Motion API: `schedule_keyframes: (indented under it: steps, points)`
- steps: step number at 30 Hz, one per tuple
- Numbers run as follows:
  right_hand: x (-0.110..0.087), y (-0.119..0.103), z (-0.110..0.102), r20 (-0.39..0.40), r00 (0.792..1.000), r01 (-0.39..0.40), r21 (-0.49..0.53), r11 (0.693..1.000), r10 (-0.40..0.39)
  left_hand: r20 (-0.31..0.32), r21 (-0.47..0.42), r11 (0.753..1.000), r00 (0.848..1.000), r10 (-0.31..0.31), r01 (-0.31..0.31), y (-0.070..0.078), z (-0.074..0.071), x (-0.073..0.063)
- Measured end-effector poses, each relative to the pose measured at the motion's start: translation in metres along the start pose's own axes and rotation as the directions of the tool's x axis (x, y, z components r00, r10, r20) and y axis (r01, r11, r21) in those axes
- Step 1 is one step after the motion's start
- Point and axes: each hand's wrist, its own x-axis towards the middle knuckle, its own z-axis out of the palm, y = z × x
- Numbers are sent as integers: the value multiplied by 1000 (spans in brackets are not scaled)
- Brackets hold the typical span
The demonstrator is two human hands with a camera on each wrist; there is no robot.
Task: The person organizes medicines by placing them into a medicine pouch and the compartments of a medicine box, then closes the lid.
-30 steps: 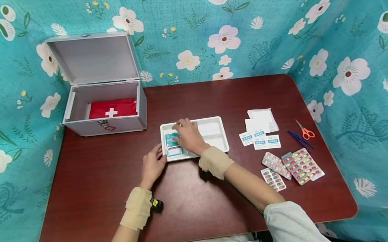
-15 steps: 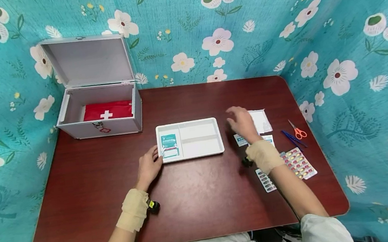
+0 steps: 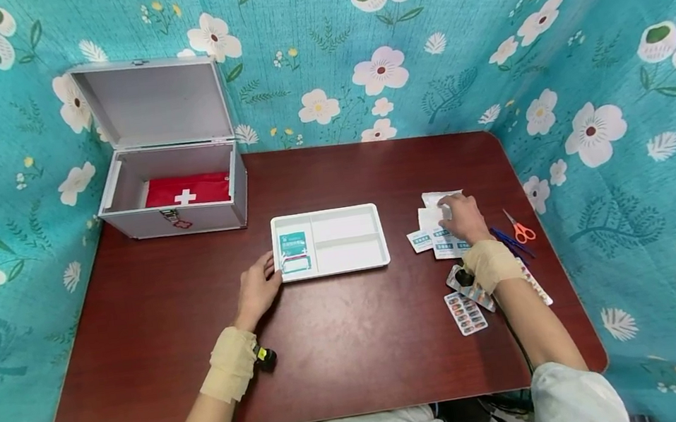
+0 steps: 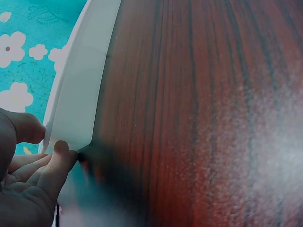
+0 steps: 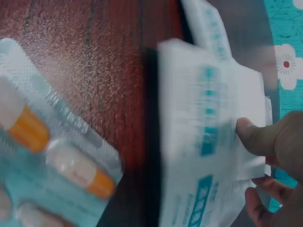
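Note:
A white divided tray [image 3: 350,241] lies mid-table, with a teal packet [image 3: 293,243] in its left compartment. My left hand [image 3: 256,291] holds the tray's near left corner; in the left wrist view its thumb rests at the rim and a finger touches the corner. On the right, my right hand [image 3: 466,218] is over several small white packets with blue-green print [image 3: 445,248] and plain white packets [image 3: 429,217]. The right wrist view shows the thumb on a white packet [image 5: 251,90] and fingertips at its edge, pinching it. The palm hides part of the pile.
An open silver case [image 3: 211,218] with a red pouch [image 3: 207,187] stands at the back left. Capsule blister packs [image 3: 467,314] lie partly under my right wrist. Beside them are blue tweezers [image 3: 506,239] and orange-handled scissors [image 3: 523,232]. A flowered curtain [image 3: 313,71] borders the table.
My right hand has left the tray and moved right to the white packets, its fingers now at their edge. My left hand stays at the tray's corner.

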Motion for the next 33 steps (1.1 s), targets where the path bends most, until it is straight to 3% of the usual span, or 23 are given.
schedule_keyframes:
  steps: [9, 15, 19, 26, 30, 33]
  points:
    - [-1, 3, 0, -48, 999, -20, -24, 1000, 19, 0, -4, 1000, 1000, 3, -3, 0, 1, 1]
    - [-8, 4, -9, -144, 990, 0, 20, 1000, 3, -2, -6, 1000, 1000, 5, -5, 0, 0, 1]
    - [-11, 2, -16, -234, 972, 0, 52, 999, 12, 4, -5, 1000, 1000, 7, -7, 0, -1, 2]
    - [-11, -12, -31, -402, 911, -38, 135, 990, 90, 11, -14, 1000, 1000, 9, -8, -1, -3, 3]
    - [-12, -27, -34, -413, 903, -15, 239, 971, 115, 13, -15, 1000, 1000, 9, -9, -2, -2, 3]
    - [-13, -45, -29, -399, 911, 13, 283, 959, 106, 9, -16, 1000, 1000, 8, -8, -2, -2, 2]
